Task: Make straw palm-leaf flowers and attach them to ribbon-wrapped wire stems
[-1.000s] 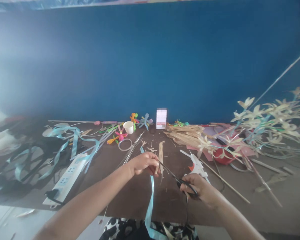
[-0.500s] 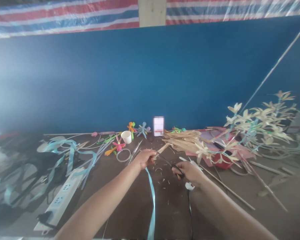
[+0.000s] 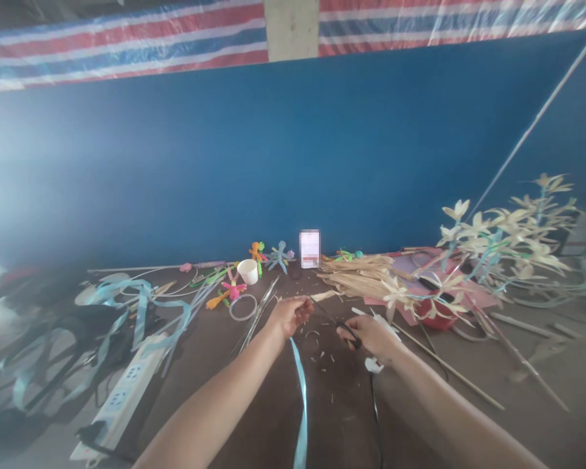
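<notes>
My right hand [image 3: 364,335] is closed around the handles of a pair of dark scissors [image 3: 339,322]. Their blades point up and left, with the tip by the fingertips of my left hand [image 3: 295,317]. The left thumb and forefinger come together in a pinch, the other fingers curled; whatever they hold is too small to make out. Just beyond those fingertips is a pale dried husk strip [image 3: 328,295]; whether it touches them I cannot tell. A light blue ribbon [image 3: 300,384] runs from below my left hand toward the front edge. Small pale scraps [image 3: 323,355] lie between my hands.
Dried husks [image 3: 356,275] lie behind my hands, near a propped screen [image 3: 310,249]. On the left are a white cup [image 3: 247,271], a tape ring [image 3: 243,307], thin wires [image 3: 260,312] and a power strip [image 3: 122,394]. Pale husk flowers [image 3: 508,228] stand at the right.
The husk strip, earlier angled up from my left fingertips, now lies flatter beyond them. My left hand has shifted slightly right and its fingers have loosened. The scissors stay in my right hand.
</notes>
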Demonstrator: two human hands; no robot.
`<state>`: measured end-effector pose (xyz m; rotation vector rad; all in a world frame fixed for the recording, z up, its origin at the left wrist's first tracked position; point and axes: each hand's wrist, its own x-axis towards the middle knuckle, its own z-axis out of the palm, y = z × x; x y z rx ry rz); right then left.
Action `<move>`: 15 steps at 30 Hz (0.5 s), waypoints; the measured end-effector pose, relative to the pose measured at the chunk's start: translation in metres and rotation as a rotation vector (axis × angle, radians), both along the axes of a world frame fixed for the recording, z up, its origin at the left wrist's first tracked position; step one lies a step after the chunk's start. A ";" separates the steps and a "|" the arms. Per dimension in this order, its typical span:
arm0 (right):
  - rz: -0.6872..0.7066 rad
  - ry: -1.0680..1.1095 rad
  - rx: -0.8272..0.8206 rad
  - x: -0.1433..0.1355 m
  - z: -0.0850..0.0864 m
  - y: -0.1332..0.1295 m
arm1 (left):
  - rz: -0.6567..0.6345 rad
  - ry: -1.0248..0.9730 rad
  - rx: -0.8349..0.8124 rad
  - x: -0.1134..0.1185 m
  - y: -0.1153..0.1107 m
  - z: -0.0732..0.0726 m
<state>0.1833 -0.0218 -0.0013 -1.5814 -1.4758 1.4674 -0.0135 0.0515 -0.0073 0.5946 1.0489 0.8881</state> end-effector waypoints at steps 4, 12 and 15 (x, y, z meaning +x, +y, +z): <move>0.027 -0.058 0.040 0.003 -0.004 0.003 | -0.030 0.004 0.020 -0.002 0.000 0.001; 0.062 -0.020 0.013 0.001 -0.003 0.010 | -0.102 0.037 0.058 -0.007 0.006 0.005; 0.056 0.022 -0.004 -0.001 0.000 0.011 | -0.109 0.036 0.059 -0.008 0.009 0.006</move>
